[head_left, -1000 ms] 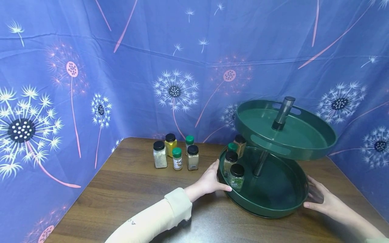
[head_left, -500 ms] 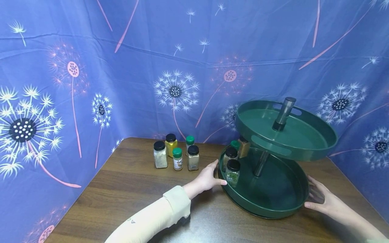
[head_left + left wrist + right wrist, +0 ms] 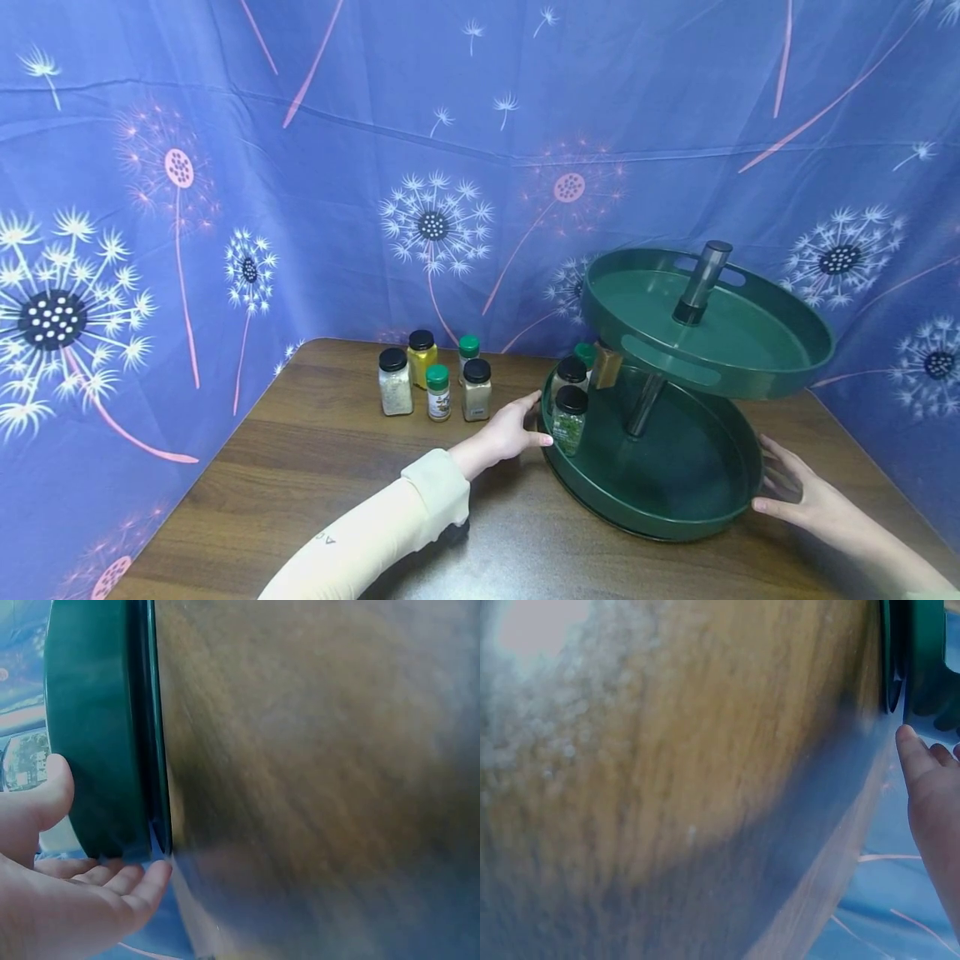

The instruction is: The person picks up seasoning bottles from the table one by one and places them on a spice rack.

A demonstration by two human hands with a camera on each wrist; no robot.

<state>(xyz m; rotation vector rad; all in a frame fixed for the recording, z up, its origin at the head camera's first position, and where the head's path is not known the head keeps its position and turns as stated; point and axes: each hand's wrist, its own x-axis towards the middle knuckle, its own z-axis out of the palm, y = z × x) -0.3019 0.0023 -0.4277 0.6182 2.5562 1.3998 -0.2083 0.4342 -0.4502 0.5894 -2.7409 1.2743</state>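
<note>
Green lower tray (image 3: 675, 483) loosely between outstretched left fingers (image 3: 146, 889) and right fingers (image 3: 915, 756), jar label (image 3: 438, 406) unreadable

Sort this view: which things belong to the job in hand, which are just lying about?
Likely in the job:
left hand
right hand
green stand
four jars in its lower tray

Likely just lying about:
five untouched jars on the table
patterned cloth

Under your upper tray (image 3: 637, 292), the lower tray (image 3: 675, 467) sits on the table (image 3: 300, 467). Four jars (image 3: 572, 398) stand inside near ten o'clock, your left hand (image 3: 506, 432) at nine (right hand (image 3: 797, 493) at four), five loose jars (image 3: 438, 404) outside toward ten.
</note>
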